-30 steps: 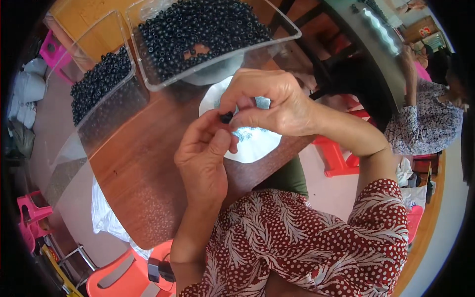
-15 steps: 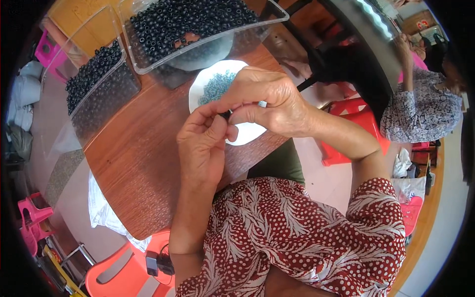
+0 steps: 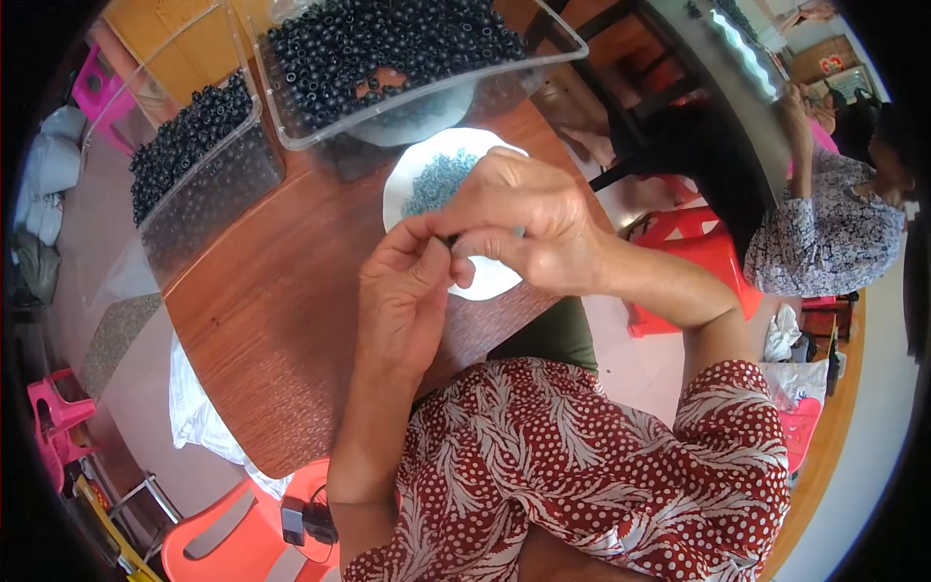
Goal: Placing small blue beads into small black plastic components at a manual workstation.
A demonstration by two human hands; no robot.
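Pinching: left hand (image 3: 402, 296) and right hand (image 3: 533, 218), fingertips meeting on bead (image 3: 449, 240) | Place: between hands, before plate (image 3: 499, 279) | Handling (judged): light, stiff, probably slippery; grip by outer wall

tabletop (image 3: 257, 339) open beside left hand (image 3: 405, 296); bins (image 3: 388, 115) (clear-walled) block beyond.
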